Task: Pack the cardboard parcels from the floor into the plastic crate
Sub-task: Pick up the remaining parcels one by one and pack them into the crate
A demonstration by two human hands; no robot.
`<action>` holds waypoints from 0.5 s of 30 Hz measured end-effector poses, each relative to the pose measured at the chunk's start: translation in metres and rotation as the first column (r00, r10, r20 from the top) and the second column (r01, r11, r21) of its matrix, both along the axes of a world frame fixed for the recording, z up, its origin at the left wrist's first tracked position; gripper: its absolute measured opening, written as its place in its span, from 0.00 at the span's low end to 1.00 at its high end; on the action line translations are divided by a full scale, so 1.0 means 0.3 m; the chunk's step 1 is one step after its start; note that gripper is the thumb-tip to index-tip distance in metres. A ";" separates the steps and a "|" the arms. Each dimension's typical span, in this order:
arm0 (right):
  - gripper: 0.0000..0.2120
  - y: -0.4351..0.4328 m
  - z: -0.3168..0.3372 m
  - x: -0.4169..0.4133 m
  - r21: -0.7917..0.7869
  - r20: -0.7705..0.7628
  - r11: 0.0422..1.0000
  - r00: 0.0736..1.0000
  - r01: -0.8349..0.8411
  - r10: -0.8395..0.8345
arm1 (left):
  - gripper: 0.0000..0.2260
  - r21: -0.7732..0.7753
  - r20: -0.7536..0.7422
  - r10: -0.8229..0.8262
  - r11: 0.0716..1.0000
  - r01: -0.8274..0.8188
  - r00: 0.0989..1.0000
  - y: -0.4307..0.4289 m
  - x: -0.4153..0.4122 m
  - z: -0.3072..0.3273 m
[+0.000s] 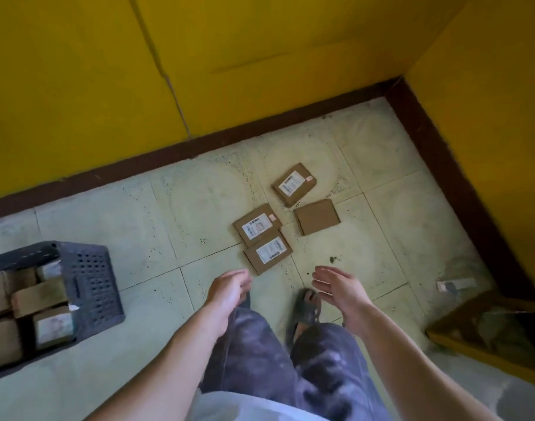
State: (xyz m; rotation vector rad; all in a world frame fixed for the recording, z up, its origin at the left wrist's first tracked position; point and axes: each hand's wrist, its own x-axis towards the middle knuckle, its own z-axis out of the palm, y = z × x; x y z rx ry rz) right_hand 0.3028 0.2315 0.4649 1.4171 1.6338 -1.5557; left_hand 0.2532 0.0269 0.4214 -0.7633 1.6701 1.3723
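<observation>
Several flat cardboard parcels lie on the tiled floor ahead of me. The nearest labelled parcel (268,255) overlaps another labelled one (257,225). A third labelled parcel (294,184) lies farther back, and a plain one (316,216) sits to the right. The dark grey plastic crate (91,278) stands at the left with several parcels inside. My left hand (228,289) hangs just short of the nearest parcel, fingers loosely curled and holding nothing. My right hand (339,285) is held out with straight fingers, palm facing left, also holding nothing.
Yellow walls with a dark brown skirting (442,153) close off the floor at the back and right. A yellow box (487,338) sits at the lower right, and a small scrap of paper (456,284) lies near it. My sandalled foot (305,308) is below the hands.
</observation>
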 end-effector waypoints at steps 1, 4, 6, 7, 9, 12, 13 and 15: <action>0.10 0.038 -0.031 -0.039 -0.013 0.014 1.000 1.000 -0.014 0.014 | 0.10 -0.001 0.018 0.054 0.999 -0.054 0.998 0.034 -0.011 -0.030; 0.09 0.158 -0.156 -0.140 -0.043 0.049 0.991 0.990 -0.128 0.130 | 0.11 -0.017 0.073 0.187 0.982 -0.186 0.980 0.144 -0.036 -0.125; 0.07 0.232 -0.244 -0.201 -0.027 0.089 0.955 0.951 -0.294 0.295 | 0.11 -0.022 0.104 0.278 0.961 -0.277 0.955 0.218 -0.052 -0.186; 0.08 0.264 -0.291 -0.236 -0.036 0.105 0.918 0.912 -0.395 0.396 | 0.11 -0.029 0.110 0.329 0.944 -0.328 0.938 0.252 -0.059 -0.219; 0.07 0.322 -0.394 -0.292 -0.066 0.152 0.862 0.848 -0.503 0.507 | 0.11 -0.058 0.129 0.391 0.920 -0.387 0.911 0.315 -0.069 -0.299; 0.11 0.389 -0.588 -0.365 -0.073 0.191 0.802 0.781 -0.593 0.595 | 0.10 -0.092 0.153 0.459 0.888 -0.450 0.875 0.378 -0.080 -0.439; 0.10 0.403 -0.658 -0.382 -0.076 0.188 0.804 0.784 -0.589 0.592 | 0.10 -0.082 0.167 0.474 0.880 -0.467 0.864 0.395 -0.083 -0.494; 0.11 0.421 -0.806 -0.405 -0.074 0.177 0.821 0.803 -0.566 0.569 | 0.12 -0.056 0.191 0.463 0.886 -0.461 0.866 0.419 -0.097 -0.610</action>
